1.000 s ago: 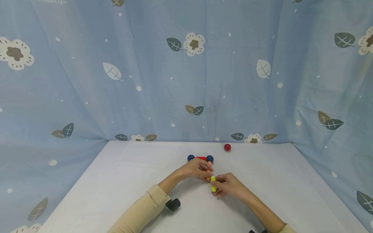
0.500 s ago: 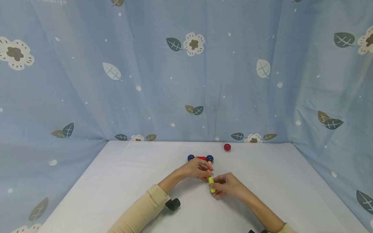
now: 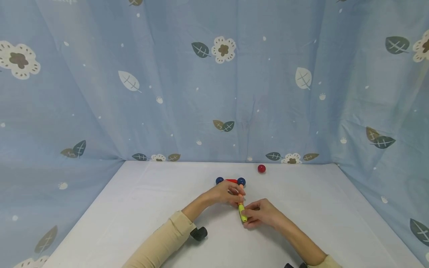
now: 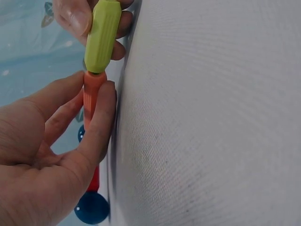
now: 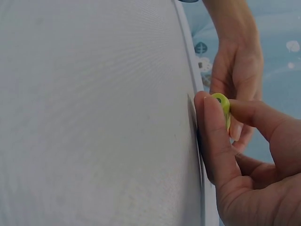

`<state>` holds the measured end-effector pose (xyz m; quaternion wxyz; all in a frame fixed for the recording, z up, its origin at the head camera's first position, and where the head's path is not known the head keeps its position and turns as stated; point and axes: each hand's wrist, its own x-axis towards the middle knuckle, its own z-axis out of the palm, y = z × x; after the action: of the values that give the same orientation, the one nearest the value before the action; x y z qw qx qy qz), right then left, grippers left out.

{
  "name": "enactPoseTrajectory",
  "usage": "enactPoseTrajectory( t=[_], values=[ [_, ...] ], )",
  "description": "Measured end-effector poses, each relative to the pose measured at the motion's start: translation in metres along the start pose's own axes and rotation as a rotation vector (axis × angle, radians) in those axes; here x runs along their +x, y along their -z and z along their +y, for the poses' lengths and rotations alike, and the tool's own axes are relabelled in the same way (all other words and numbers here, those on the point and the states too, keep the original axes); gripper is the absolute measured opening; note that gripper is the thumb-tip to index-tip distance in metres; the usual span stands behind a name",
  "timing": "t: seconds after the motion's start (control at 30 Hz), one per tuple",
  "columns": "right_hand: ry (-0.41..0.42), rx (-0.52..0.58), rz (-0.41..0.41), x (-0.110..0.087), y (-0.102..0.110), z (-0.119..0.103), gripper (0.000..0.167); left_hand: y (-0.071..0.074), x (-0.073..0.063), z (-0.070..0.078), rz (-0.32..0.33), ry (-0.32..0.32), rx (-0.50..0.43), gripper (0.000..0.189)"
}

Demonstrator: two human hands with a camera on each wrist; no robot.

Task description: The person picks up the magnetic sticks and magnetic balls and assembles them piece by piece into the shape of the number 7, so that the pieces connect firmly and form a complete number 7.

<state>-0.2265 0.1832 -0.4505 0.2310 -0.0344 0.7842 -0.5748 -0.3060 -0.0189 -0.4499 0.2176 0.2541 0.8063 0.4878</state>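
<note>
My left hand [image 3: 222,193] pinches an orange ribbed rod [image 4: 90,96] between thumb and fingers. In the right hand [image 3: 263,213] is a yellow-green ribbed rod [image 4: 102,37], pinched the same way. The two rods meet end to end in the left wrist view, roughly in line. Beyond the orange rod's far end, a dark blue ball [image 3: 241,181] sits at one end of a red rod [image 3: 231,181], and a second blue ball [image 3: 219,181] is at its other end. The right wrist view shows the yellow-green rod's round end between thumb and fingers; the orange rod is hidden there.
A red ball [image 3: 261,168] lies near the back edge of the white table [image 3: 301,201]. Behind the table hangs a blue curtain [image 3: 268,93] with leaf and flower prints. A black device [image 3: 199,234] is at the left wrist.
The right hand has tilted the yellow-green rod and brought its far end left against the orange rod's near end. The left hand and the balls have stayed in place.
</note>
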Motion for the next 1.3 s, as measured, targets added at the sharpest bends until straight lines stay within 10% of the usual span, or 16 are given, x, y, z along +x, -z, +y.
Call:
enactPoseTrajectory(
  t=[1.3],
  values=[
    [0.038,-0.125,-0.037,-0.001,0.011,-0.001,0.041,0.0,-0.002,-0.002,0.003,-0.05,-0.012,0.025]
  ],
)
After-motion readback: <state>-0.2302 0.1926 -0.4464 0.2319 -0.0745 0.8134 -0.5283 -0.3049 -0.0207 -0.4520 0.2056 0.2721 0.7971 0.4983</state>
